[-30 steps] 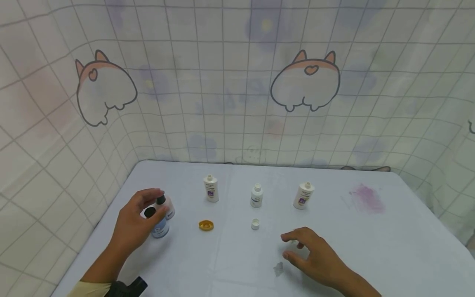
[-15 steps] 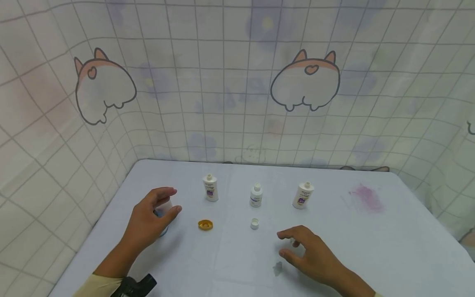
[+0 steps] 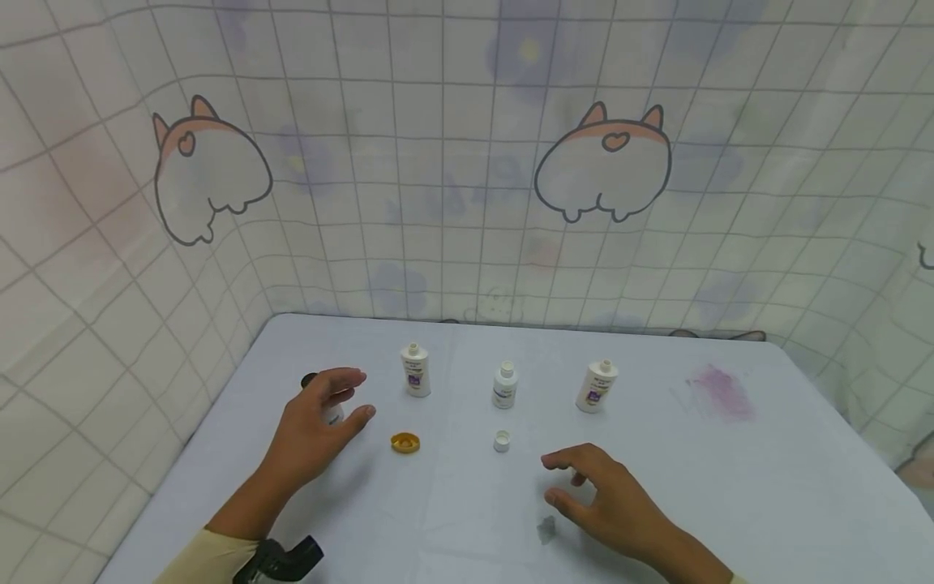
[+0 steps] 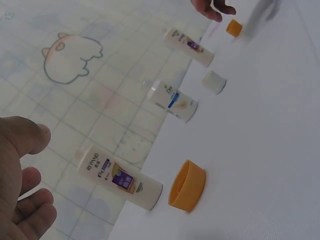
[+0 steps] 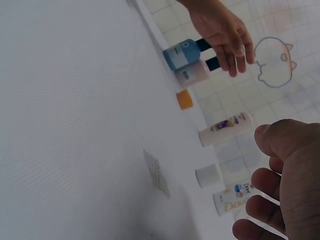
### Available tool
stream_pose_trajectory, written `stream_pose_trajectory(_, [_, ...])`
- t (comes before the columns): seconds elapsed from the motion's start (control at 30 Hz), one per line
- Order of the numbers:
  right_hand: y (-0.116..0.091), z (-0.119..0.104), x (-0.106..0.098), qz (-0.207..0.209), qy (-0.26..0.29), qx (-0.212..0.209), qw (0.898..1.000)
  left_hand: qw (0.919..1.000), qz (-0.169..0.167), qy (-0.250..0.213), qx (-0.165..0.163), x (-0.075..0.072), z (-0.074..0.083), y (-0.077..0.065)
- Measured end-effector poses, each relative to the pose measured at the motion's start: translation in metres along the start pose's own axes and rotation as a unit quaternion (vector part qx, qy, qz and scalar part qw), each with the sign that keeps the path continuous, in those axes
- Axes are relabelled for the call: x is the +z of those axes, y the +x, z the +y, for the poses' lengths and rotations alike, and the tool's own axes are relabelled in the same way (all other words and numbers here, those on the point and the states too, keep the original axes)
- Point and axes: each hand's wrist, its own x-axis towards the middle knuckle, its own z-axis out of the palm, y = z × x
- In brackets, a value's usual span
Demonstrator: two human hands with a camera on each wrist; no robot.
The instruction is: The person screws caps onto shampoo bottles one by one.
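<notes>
My left hand (image 3: 317,426) hovers over the left side of the table with thumb and fingers apart, holding nothing. Behind it are a blue bottle (image 5: 182,55) and a pale pink bottle (image 5: 192,73), both black-capped; the hand hides most of them in the head view. To its right, an orange cap (image 3: 404,442) lies in front of a white REPAND bottle (image 3: 416,371). My right hand (image 3: 616,507) hangs at the right front, fingers loosely bent around nothing. Near its fingertips in the left wrist view sits another orange cap (image 4: 234,28), hidden in the head view.
A smaller white Dove bottle (image 3: 504,385) stands uncapped at the middle, a white cap (image 3: 502,440) before it. Another white bottle (image 3: 597,386) stands to the right. A grey patch (image 3: 546,530) and a pink stain (image 3: 722,392) mark the white table (image 3: 467,503).
My left hand has moved right, away from the black caps it was at, and now covers much of the two bottles. My right hand has drifted slightly left.
</notes>
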Motion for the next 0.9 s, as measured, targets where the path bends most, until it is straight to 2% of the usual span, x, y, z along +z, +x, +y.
stream_pose_trajectory(0.17, [0.003,-0.001,0.003,0.003,0.002,-0.008,1.0,0.9996,-0.019,-0.015,-0.012,0.006,0.0,0.002])
stream_pose_trajectory(0.33, [0.007,-0.002,0.006,0.008,0.0,-0.036,0.999,0.9993,-0.025,-0.026,-0.013,0.014,0.001,0.005])
stream_pose_trajectory(0.53, [0.011,-0.003,0.011,0.021,-0.009,-0.058,0.998,0.9983,-0.035,-0.039,-0.024,0.026,-0.006,0.013])
stream_pose_trajectory(0.9, [0.02,-0.012,0.017,-0.01,0.017,-0.026,0.999,0.9978,-0.044,-0.036,-0.033,0.039,-0.011,0.025])
